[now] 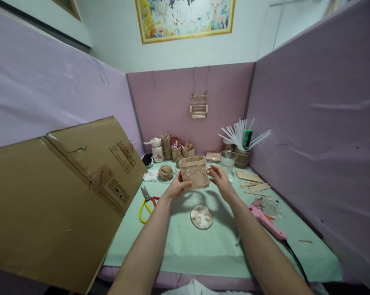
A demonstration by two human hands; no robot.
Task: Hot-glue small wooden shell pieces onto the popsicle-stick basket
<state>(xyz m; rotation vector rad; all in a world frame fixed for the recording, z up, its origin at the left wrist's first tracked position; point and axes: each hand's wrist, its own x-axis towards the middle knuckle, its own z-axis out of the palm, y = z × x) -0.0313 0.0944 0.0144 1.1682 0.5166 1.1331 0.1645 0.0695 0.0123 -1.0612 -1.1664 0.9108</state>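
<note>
White crumpled material (pixel 197 288) at the very bottom edge, between two bare forearms, kind not discernible; large brown cardboard sheet (pixel 59 196), taped and printed, tilted up on the left and overhanging the tabletop (pixel 188 250), which is covered in pale green; left hand (pixel 177 187), fingers curled against the lower left side of a wooden-stick holder (pixel 195 172), thumb on its front; right hand (pixel 220 180), fingers loosely bent and only partly closed, tips touching the holder's right side; wooden-stick holder, small open-topped tub of upright flat sticks with a scalloped band near the rim, held between both hands, raised clear of the tabletop, roughly upright, at the centre of the view; round dish (pixel 201 216) with small pale pieces in it, on the tabletop below the holder, between the forearms; scissors (pixel 146 203) with yellow handles, lying just left of the left wrist, near the cardboard's edge; ball of twine (pixel 165 172), behind the left hand; pink glue gun (pixel 266 223), lying to the right of the right forearm, dark cord trailing toward the near edge; loose flat wooden sticks (pixel 251 180), stacked on the right; clear cup (pixel 228 157) behind the right hand; brown pot (pixel 242 157) holding white rods (pixel 240 133), far right; white jar (pixel 157 149) and small stick-filled containers along the back; small stick rack (pixel 199 107) hanging on the pink rear panel; framed picture (pixel 185 18) on the wall above
</note>
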